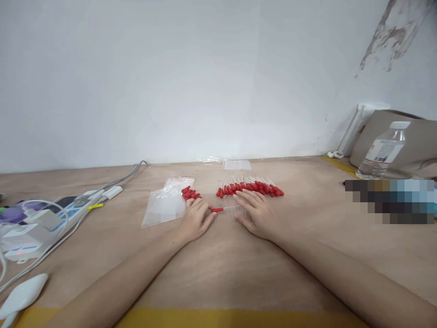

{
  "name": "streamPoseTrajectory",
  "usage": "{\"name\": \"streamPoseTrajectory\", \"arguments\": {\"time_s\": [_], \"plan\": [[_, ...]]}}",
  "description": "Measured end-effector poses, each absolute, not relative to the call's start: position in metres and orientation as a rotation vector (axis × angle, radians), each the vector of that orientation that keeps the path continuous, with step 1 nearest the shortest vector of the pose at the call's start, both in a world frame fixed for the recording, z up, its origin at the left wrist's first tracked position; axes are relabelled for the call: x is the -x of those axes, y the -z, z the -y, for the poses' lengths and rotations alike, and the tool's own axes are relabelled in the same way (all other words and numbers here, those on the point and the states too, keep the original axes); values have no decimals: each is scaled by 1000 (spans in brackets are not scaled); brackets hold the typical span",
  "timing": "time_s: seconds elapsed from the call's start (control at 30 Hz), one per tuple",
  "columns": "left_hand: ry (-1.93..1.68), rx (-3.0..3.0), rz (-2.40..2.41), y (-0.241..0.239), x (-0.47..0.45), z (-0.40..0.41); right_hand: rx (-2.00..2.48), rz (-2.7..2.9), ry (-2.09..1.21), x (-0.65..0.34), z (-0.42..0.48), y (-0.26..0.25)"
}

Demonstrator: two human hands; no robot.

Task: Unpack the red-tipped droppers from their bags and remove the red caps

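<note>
My left hand has its fingers bent, with thumb and forefinger closed at the end of a red rubber bulb on a dropper. The dropper's thin clear tube points right, toward my right hand. That hand rests palm down with fingers apart, close to the clear tubes; what lies under its palm is hidden. Just beyond it is a row of red-bulbed droppers, tubes pointing to the wall. A smaller cluster of red bulbs lies against my left fingers, beside clear plastic bags.
Another clear bag lies near the wall. To the left are a power strip with plugs and cables, and a white device. A water bottle stands at the right before a grey-brown bag.
</note>
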State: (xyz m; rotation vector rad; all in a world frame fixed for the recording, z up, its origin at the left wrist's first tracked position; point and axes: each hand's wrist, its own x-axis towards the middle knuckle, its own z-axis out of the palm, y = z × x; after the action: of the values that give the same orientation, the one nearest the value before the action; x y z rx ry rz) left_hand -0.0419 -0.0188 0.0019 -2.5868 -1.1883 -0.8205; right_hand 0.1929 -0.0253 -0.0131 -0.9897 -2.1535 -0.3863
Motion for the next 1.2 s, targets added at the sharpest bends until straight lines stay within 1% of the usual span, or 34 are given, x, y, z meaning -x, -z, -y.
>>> {"name": "streamPoseTrajectory", "arguments": {"time_s": [0.13,0.3,0.43,0.73,0.93,1.2], "plan": [[873,2608,1074,1,39,20,959,2274,385,-186,29,10],[917,2593,974,1,38,22,899,2293,333,-179,27,13],[897,2577,947,0,32,23,840,2227,302,-177,25,16],[853,2611,772,1,14,19,765,2246,341,-176,25,16],[696,2665,794,-2,19,25,725,2297,432,-178,29,13],[666,2735,817,-6,22,26,655,2267,606,-181,29,14]]}}
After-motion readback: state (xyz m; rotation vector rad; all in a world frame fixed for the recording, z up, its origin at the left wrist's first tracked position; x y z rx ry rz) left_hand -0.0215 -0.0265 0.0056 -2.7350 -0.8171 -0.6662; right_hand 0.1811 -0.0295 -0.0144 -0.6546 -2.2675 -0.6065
